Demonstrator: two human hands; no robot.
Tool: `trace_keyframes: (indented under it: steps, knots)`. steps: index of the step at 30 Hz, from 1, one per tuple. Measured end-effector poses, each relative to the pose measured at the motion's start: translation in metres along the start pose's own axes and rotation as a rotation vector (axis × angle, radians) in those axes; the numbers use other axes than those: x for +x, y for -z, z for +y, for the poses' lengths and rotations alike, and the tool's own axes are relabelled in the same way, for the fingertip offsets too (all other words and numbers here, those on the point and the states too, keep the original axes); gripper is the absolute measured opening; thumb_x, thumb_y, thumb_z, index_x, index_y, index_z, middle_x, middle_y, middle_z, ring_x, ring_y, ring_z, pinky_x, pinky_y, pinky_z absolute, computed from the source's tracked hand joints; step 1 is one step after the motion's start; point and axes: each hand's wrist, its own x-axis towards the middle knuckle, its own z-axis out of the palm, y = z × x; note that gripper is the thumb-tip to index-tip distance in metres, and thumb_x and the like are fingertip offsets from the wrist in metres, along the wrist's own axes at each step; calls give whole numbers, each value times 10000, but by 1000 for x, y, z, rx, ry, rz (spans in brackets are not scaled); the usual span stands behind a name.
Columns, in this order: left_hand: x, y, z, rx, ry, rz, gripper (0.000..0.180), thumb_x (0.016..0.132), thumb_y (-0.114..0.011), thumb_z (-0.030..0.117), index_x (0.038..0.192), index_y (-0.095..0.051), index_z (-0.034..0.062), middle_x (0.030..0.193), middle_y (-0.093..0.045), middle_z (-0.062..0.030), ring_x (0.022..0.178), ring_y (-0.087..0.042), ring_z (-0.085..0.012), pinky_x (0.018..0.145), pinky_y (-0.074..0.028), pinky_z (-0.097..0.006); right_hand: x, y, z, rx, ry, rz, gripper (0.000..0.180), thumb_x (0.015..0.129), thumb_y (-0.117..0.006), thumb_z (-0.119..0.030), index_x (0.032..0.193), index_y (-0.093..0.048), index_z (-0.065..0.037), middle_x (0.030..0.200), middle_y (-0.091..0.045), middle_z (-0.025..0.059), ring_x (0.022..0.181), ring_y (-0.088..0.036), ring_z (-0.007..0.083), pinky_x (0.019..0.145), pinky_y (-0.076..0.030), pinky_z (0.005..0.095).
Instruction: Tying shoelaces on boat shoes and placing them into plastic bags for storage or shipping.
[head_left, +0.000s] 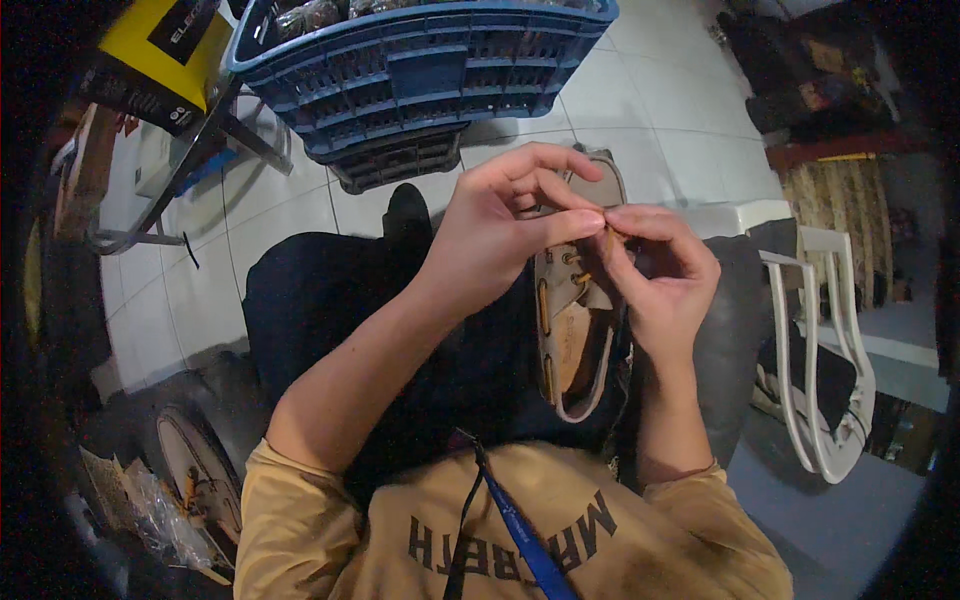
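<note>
A beige boat shoe (548, 335) with a tan insole lies on my lap, its toe pointing away from me. Tan shoelace (580, 278) runs through its eyelets and along its side. Over the front of the shoe, my left hand (515, 220) pinches the lace between thumb and index finger, its other fingers curled. Touching it from the right, my right hand (665, 270) is closed in a pinch on the lace too. The fingers cover most of the lace end and part of the shoe's upper.
A blue plastic crate (430, 75) of wrapped items stands ahead on a black crate (400, 160). A yellow and black box (150, 65) sits at far left. Another beige shoe (190, 455) and clear plastic wrapping (165, 515) lie at lower left. On the right is a white plastic chair (850, 380).
</note>
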Motion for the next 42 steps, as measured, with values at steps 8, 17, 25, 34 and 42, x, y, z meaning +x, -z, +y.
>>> trace_keyframes:
  steps: [8,17,25,34,42]
  knots:
    - [1,0,-10,-102,-24,10,444,860,-783,-38,1154,-465,63,956,-752,-125,933,-711,-151,852,-562,-280,-2,-1,2,-69,-20,6,165,726,-792,33,847,-682,18,881,-717,89,844,-681,158,780,-522,279]
    - [-1,-3,0,-36,3,-21,385,877,-757,-48,1139,-492,49,1031,-731,-123,945,-706,-137,856,-562,-267,-1,2,1,-149,100,42,148,728,-807,43,827,-700,15,876,-744,111,828,-710,194,771,-541,295]
    - [-1,-6,1,69,-46,-35,339,883,-759,-40,1144,-549,16,1038,-727,-113,964,-705,-129,863,-563,-256,-6,3,4,-31,-49,39,210,767,-841,26,956,-748,18,954,-750,90,874,-700,164,819,-538,284]
    - [2,-3,-10,23,-189,-47,331,890,-753,-43,1188,-614,-6,1002,-725,-71,988,-710,-145,875,-566,-260,-8,13,1,238,-200,-48,265,804,-819,71,1051,-738,22,1010,-735,101,923,-679,140,847,-530,270]
    - [-2,-8,-10,103,-79,47,341,882,-770,-30,1192,-632,-9,1083,-713,-83,980,-702,-117,858,-559,-246,-11,4,5,14,36,66,215,756,-857,46,943,-765,-2,1020,-746,125,958,-705,197,871,-539,304]
